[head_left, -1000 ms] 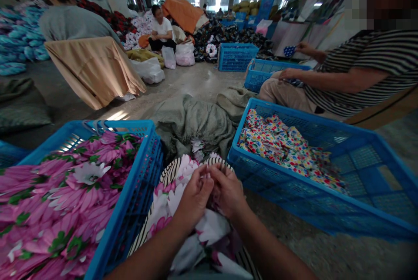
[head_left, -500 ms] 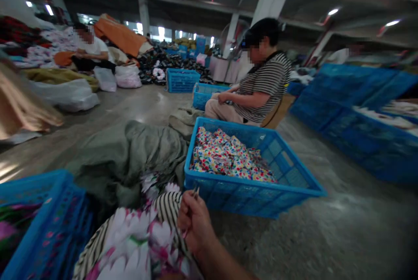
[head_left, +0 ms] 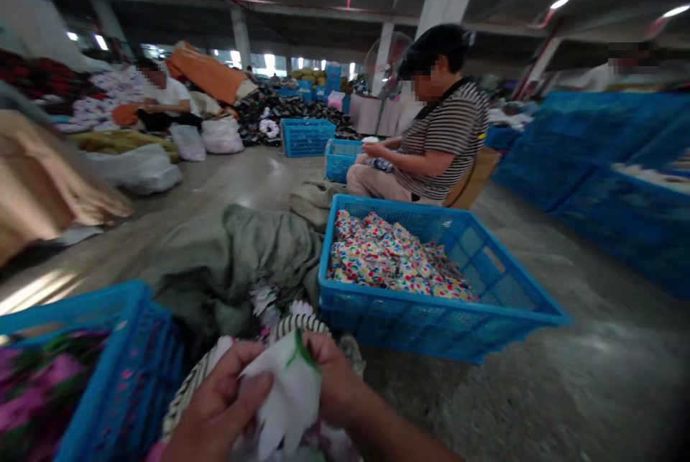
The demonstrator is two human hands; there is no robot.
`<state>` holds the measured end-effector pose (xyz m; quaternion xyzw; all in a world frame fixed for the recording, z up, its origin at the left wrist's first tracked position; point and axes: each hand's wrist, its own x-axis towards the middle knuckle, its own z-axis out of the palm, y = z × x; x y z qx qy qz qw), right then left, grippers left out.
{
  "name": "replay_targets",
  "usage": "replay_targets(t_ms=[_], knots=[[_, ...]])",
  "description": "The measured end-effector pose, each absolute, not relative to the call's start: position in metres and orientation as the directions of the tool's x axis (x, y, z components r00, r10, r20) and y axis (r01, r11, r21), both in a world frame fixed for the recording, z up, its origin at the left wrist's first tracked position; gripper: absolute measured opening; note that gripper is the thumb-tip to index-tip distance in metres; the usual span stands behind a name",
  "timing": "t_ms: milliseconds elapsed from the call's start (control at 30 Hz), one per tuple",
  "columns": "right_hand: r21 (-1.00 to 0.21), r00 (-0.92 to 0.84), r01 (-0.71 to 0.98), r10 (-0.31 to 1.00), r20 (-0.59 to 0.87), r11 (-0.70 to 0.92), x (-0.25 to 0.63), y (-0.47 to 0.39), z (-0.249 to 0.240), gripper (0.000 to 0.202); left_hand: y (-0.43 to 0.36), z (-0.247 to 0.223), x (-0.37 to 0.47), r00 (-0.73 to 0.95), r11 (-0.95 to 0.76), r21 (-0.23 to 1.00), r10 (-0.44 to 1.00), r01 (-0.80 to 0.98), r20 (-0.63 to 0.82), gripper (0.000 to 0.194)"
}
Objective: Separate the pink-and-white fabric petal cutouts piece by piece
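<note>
A white cloth petal piece with a green edge is held up between my two hands. My left hand pinches its left side, the thumb lying across the cloth. My right hand is closed at the green edge; whether its fingers hold anything else is hidden. More white and pink petal pieces lie below on my lap, over black-and-white striped cloth. Beyond my hands, white and purple flower pieces rest against a grey-green sack.
A blue crate of colourful printed pieces stands ahead to the right. At the left, another blue crate holds purple flowers. A seated person in a striped shirt works beyond the crate. Large blue bins stand far right.
My left hand has come into view and grips the white petal piece, now lifted off the lap. My right hand, which held a small pointed thing, has lowered to the piece's edge.
</note>
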<state>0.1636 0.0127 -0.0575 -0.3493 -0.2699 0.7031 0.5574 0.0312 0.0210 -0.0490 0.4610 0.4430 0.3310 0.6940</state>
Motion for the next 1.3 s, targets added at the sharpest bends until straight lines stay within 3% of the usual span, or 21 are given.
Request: replay_targets(t_ms=[167, 467, 567, 633, 733, 867, 1067, 1200, 1300], knots=[[-0.711, -0.189, -0.646, 0.960, -0.205, -0.279, 0.162, 0.016, -0.048, 0.028, 0.020, -0.037, 0.035, 0.314, 0.353, 0.893, 0.912, -0.279, -0.263, 0.023], [-0.700, -0.160, -0.656, 0.958, -0.237, -0.283, 0.161, 0.016, -0.048, 0.026, 0.022, -0.025, 0.041, 0.227, 0.386, 0.782, 0.922, -0.488, -0.314, 0.023], [-0.788, -0.195, -0.550, 0.960, -0.202, -0.278, 0.164, 0.016, -0.051, 0.022, 0.024, -0.025, 0.040, 0.123, 0.320, 0.779, 0.945, -0.540, -0.303, 0.028], [-0.917, -0.266, -0.353, 0.959, -0.092, -0.186, 0.169, 0.017, -0.055, 0.016, 0.026, -0.027, 0.038, 0.056, 0.253, 0.787, 0.962, -0.563, -0.269, 0.029], [-0.999, -0.218, -0.050, 0.976, -0.007, -0.018, 0.183, 0.020, -0.059, 0.014, 0.029, -0.030, 0.034, -0.047, 0.140, 0.836, 0.980, -0.531, -0.194, 0.025], [-0.995, 0.115, 0.049, 0.989, 0.093, 0.088, 0.198, 0.017, -0.051, 0.018, 0.027, -0.034, 0.030, -0.153, 0.005, 0.925, 0.986, -0.379, -0.068, 0.020], [-0.943, -0.117, 0.183, 0.959, 0.258, 0.276, 0.176, 0.008, -0.032, 0.018, 0.016, -0.031, 0.037, -0.056, -0.024, 0.987, 0.998, -0.159, 0.015, 0.021], [-0.944, -0.115, 0.207, 0.964, 0.238, 0.258, 0.166, 0.017, -0.038, 0.006, 0.013, -0.027, 0.042, -0.009, -0.040, 0.973, 0.999, -0.228, 0.039, 0.028], [-0.975, -0.111, 0.089, 0.975, 0.193, 0.204, 0.169, 0.022, -0.045, 0.016, 0.012, -0.027, 0.044, -0.032, -0.018, 0.945, 0.999, -0.327, 0.008, 0.032]])
